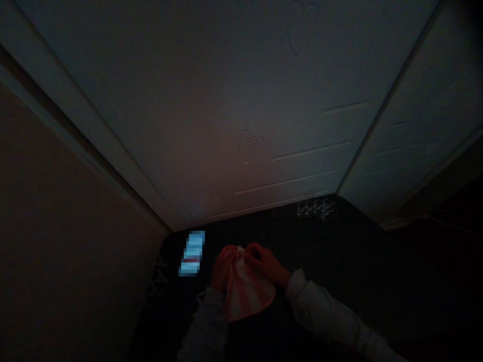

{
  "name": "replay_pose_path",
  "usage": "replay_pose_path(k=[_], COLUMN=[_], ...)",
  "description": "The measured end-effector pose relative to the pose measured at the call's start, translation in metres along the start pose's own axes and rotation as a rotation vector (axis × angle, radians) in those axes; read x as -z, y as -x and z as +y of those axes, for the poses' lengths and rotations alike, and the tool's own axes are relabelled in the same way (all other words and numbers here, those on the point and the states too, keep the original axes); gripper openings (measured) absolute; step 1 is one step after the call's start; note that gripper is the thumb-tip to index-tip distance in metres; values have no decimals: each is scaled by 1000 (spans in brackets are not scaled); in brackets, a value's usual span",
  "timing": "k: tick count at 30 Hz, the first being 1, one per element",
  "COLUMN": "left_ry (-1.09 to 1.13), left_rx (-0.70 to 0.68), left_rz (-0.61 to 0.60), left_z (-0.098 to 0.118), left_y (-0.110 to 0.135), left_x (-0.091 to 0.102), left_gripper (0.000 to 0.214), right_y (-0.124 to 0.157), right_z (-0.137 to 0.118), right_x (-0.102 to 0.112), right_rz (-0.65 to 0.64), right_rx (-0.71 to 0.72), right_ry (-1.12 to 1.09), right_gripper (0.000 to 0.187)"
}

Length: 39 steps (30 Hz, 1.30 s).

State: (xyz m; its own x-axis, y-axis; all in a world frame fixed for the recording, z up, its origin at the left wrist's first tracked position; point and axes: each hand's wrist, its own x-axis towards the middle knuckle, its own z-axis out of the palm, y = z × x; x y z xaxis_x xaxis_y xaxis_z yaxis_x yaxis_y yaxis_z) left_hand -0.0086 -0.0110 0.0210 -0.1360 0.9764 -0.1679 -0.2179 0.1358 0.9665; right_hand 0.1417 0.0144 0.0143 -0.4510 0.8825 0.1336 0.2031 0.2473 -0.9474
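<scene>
In the dim light, a pink-and-white striped cloth [247,296] hangs and spreads below my two hands over a dark tabletop. My left hand [221,266] has its fingers closed on the cloth's gathered top at the left. From the right, my right hand [268,264] pinches the same bunched top, thumb and fingers bent close together. A small pale, shiny spot shows between the fingertips; I cannot make out whether it is cloth or another object.
Several small clear glasses [315,207] stand at the back right of the dark table [339,261]. A lit, pixelated screen [191,254] lies to the left. Behind rises a pale panel [181,125] with embossed hearts. A brownish wall [56,226] bounds the left side.
</scene>
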Motion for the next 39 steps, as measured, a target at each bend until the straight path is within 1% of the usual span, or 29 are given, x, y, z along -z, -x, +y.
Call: replay_pose_path(k=[5,11,15,20,24,30,35,39], left_ry=[23,30,19,-11,16,-8,-31,-18], left_rx=[-1,11,15,-8,-3,-5,-28,-14], left_rz=[9,8,29,12,-11,24,22,24], left_z=[-3,-7,-10,-9,-10,-6,-2,-1], left_y=[-1,-4,-4,-4,-4,-3,-1,-1], left_x=[0,3,4,5,5,3,2,1], left_gripper=[24,23,25,24,21,23,23,23], right_y=[0,-1,0,0,-1,0,0,0], right_z=[2,4,4,4,4,4,4,3], right_x=[0,0,0,0,-1,-1,-2,-1], right_rz=[8,0,-13,-4,-7,-1,2,-7], right_rx=[3,19,12,6,-8,-3,0,0], right_ry=[11,10,9,19,16,12,13,7], right_gripper=[19,20,22,23,22,21,22,23])
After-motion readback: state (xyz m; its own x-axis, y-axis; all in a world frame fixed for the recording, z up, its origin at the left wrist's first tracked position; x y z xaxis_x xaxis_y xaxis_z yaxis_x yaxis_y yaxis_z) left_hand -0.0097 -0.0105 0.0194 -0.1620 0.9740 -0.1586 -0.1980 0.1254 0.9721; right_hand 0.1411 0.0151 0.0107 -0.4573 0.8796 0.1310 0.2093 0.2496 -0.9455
